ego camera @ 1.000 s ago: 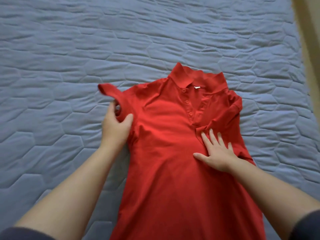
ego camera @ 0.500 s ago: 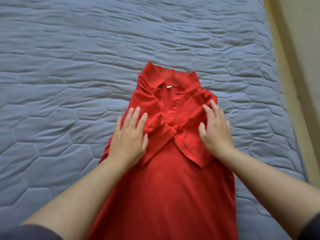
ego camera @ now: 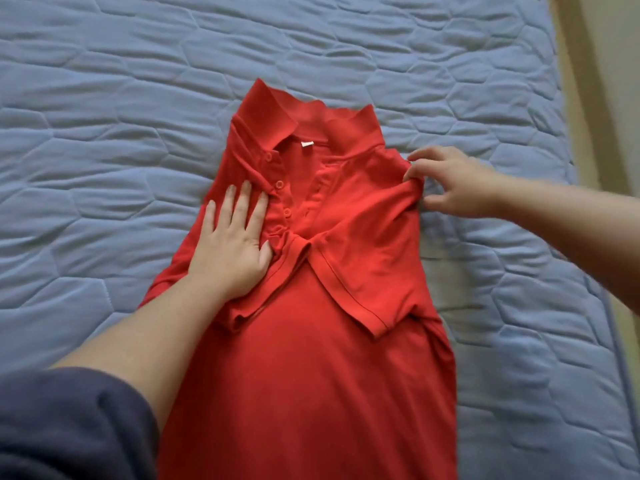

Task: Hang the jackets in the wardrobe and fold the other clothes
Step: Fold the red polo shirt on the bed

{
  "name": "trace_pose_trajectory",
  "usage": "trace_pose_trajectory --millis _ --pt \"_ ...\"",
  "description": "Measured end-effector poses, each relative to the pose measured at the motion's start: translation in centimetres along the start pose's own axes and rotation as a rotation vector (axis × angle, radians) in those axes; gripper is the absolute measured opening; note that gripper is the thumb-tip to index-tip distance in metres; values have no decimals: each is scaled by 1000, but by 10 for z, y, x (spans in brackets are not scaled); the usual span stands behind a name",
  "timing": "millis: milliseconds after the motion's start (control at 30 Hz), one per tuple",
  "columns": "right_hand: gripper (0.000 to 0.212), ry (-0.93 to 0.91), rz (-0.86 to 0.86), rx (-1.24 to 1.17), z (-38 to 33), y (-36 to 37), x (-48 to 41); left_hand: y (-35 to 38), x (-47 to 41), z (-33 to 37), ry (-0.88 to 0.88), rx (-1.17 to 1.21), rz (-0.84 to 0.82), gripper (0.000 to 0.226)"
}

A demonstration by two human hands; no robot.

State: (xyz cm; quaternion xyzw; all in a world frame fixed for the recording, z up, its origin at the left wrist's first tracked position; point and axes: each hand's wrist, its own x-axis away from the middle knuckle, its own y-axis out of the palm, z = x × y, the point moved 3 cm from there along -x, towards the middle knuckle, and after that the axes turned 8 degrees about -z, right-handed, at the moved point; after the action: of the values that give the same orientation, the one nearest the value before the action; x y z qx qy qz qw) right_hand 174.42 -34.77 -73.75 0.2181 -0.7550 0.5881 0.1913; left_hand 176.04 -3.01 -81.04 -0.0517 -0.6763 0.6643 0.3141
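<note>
Blue quilted bed (ego camera: 104,133), red polo shirt (ego camera: 311,358) mid-bed, collar far. Left hand (ego camera: 232,247) flat, pressing folded sleeve; right hand (ego camera: 450,181) pinching right shoulder edge. Could drag crossed sleeves apart with a hard tug.

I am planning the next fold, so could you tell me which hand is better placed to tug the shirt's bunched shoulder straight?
Probably the right: the right hand pinches the red shirt at that shoulder edge, while the left hand lies flat on the opposite folded sleeve.
</note>
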Motion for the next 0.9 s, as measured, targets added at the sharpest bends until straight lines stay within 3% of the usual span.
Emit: trace_pose_trajectory --millis 133,200,267,333,433,533,600,700,833,900 --pt "8 -35 -50 -139 -7 -25 -16 -3 -1 0 -6 8 -17 88" --pt "15 53 -109 -66 -7 -32 -23 -5 -2 0 -16 9 -43 87" --pt "30 208 -109 218 -8 -35 -24 -7 -1 0 -28 5 -58 85" --pt "39 318 -16 385 -17 -34 -22 -10 1 2 -43 0 -46 85" --pt "41 437 96 317 -32 -21 -18 -15 8 1 -43 27 28 80" --pt "45 321 331 277 -48 -11 -9 -17 21 -5 -54 51 102 71" --pt "49 95 431 187 -75 -3 -6 -16 33 -12 -133 104 104 72" --pt "47 -100 306 -180 -129 17 -20 -13 56 -25 -280 201 122 72" --pt "43 -40 229 -573 -186 24 -57 -6 96 -42 -391 229 208 59" --pt "40 61 167 -640 -200 20 -80 -3 115 -49 -472 362 235 47"
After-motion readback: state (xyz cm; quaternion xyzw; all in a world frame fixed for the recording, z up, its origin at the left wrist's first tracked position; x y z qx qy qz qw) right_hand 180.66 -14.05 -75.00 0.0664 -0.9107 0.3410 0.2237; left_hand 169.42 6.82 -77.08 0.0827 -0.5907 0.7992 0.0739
